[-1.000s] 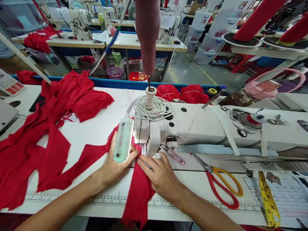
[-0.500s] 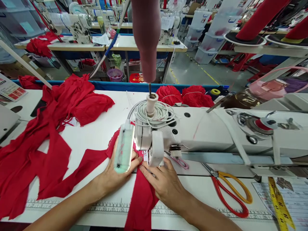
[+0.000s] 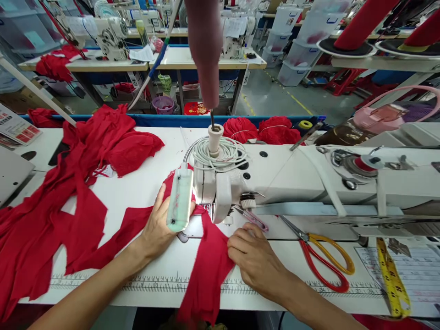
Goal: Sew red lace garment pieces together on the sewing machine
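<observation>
My left hand (image 3: 158,228) is on red fabric (image 3: 137,221) left of the sewing machine's needle area, its thumb and a finger showing around the small lamp (image 3: 180,201) that hides the rest. The cloth bunches under this hand, which seems to grip it. From the presser foot (image 3: 208,209) a red strip (image 3: 210,266) hangs toward me over the table's front edge. At the strip's right edge, my right hand (image 3: 252,253) is closed with curled fingers, apparently pinching the cloth; its fingertips are partly hidden. The white sewing machine (image 3: 285,169) spans the right side.
Orange-and-red-handled scissors (image 3: 325,261) lie right of my right hand, near pink-handled snips (image 3: 252,217). A yellow tape measure (image 3: 392,279) rests on written paper (image 3: 419,279). A heap of red fabric (image 3: 89,156) covers the left, and tied red bundles (image 3: 261,130) sit behind the machine.
My right hand has drawn back from the needle area, toward me and rightward, and its fingers have curled. The red strip has slanted to the right. My left hand stays beside the lamp.
</observation>
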The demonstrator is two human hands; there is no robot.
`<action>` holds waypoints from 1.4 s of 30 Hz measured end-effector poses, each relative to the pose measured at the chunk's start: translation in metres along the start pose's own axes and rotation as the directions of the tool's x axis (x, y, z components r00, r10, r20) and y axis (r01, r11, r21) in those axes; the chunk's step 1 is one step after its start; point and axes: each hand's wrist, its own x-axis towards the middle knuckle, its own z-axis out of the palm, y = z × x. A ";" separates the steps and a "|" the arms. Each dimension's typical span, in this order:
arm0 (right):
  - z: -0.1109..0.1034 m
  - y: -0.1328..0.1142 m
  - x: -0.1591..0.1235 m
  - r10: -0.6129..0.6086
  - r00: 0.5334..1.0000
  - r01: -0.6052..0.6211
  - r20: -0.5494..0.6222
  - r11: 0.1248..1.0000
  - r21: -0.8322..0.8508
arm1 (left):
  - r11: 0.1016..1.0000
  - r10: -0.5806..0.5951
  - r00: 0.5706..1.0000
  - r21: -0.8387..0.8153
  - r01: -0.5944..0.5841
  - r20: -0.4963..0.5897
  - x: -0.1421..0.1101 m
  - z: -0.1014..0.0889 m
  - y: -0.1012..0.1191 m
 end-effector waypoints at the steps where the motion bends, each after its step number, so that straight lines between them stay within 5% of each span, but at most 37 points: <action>1: -0.002 0.001 -0.003 0.013 1.000 -0.014 -0.027 1.000 -0.008 | 0.999 0.041 0.999 0.020 -0.040 -0.028 0.001 0.000 -0.002; 5: -0.003 0.001 0.003 -0.008 0.998 0.005 -0.069 0.999 -0.044 | 0.994 0.098 0.989 -0.037 -0.103 -0.111 0.008 0.008 -0.002; 11: 0.012 -0.004 0.023 -0.061 0.996 0.066 0.071 0.995 -0.072 | 0.991 0.042 0.999 -0.128 -0.045 -0.022 0.018 0.008 0.008; 19: 0.018 -0.006 0.014 -0.036 0.998 0.037 0.049 0.999 -0.034 | 0.991 0.026 0.995 -0.136 -0.013 0.100 0.009 -0.002 0.020; 28: 0.018 -0.006 0.016 -0.036 0.998 0.040 0.051 0.995 -0.091 | 0.997 0.017 0.978 -0.072 -0.002 0.208 0.008 0.008 0.017; 36: 0.023 -0.005 0.015 0.048 0.997 -0.042 0.062 0.995 -0.095 | 0.946 -0.101 0.995 0.309 0.101 -0.017 0.012 0.019 0.056; 42: 0.023 -0.012 0.011 0.008 0.997 -0.003 0.072 0.998 -0.067 | 0.991 0.082 0.996 0.109 -0.084 0.019 0.013 0.002 0.034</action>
